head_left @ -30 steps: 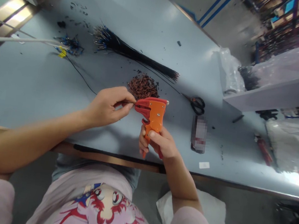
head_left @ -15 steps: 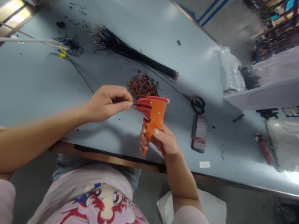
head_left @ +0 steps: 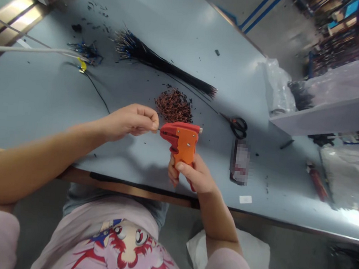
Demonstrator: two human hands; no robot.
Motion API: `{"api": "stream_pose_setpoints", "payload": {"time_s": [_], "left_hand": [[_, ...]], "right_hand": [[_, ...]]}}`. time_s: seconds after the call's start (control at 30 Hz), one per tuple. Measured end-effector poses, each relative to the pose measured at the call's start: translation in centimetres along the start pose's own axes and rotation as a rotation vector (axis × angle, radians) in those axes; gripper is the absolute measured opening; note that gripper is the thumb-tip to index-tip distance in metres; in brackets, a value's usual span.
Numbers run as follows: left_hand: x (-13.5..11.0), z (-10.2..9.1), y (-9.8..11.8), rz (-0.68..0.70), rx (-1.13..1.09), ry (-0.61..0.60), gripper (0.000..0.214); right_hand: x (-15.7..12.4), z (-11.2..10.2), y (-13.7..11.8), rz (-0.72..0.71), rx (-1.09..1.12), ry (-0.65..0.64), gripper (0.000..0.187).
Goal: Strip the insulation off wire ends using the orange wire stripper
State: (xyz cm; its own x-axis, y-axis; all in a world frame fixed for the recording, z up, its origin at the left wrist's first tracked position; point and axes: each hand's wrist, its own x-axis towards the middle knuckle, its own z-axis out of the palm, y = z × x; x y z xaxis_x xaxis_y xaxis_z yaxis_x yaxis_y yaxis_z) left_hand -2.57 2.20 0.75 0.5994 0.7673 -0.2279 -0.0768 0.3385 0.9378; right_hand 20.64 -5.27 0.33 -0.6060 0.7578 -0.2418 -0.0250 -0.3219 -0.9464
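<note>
In the head view, the left hand (head_left: 129,123) has a tight pinching grip on one thin black wire (head_left: 159,129), its end at the mouth of the single orange wire stripper (head_left: 183,141), which the right hand (head_left: 194,174) grips firmly by the handle. On the desk (head_left: 42,94) lie one bundle of black wires (head_left: 155,61), too many to count, one sizable heap of reddish-brown clippings (head_left: 173,105), one small blue-tipped tangle (head_left: 85,52) and one pair of scissors (head_left: 238,127).

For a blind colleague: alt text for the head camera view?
The right hand holds an orange wire stripper; the left hand pinches a thin wire at its front, over a blue-grey workbench with copper wire scraps and a black wire bundle.
</note>
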Motion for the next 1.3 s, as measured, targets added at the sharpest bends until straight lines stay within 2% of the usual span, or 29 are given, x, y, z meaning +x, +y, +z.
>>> {"api": "stream_pose_setpoints", "payload": {"time_s": [0.1, 0.2, 0.3, 0.6, 1.07, 1.3], "left_hand": [[-0.3, -0.2, 0.1, 0.144, 0.157, 0.12, 0.015], [-0.3, -0.1, 0.1, 0.236, 0.242, 0.188, 0.017], [-0.3, 0.2, -0.1, 0.241, 0.281, 0.192, 0.02], [-0.3, 0.4, -0.1, 0.237, 0.33, 0.101, 0.02], [-0.4, 1.0, -0.2, 0.313, 0.4, 0.268, 0.017], [-0.8, 1.2, 0.0, 0.338, 0.445, 0.265, 0.015]], "right_hand": [[0.0, -0.2, -0.3, -0.006, 0.082, -0.011, 0.026], [0.0, -0.5, -0.4, 0.022, 0.189, -0.044, 0.028], [0.1, -0.6, -0.3, 0.044, 0.235, -0.064, 0.031], [0.0, -0.5, 0.0, 0.048, 0.248, -0.058, 0.028], [0.2, 0.5, 0.2, 0.031, 0.16, -0.016, 0.029], [-0.1, 0.0, -0.3, -0.019, -0.012, -0.016, 0.029]]}}
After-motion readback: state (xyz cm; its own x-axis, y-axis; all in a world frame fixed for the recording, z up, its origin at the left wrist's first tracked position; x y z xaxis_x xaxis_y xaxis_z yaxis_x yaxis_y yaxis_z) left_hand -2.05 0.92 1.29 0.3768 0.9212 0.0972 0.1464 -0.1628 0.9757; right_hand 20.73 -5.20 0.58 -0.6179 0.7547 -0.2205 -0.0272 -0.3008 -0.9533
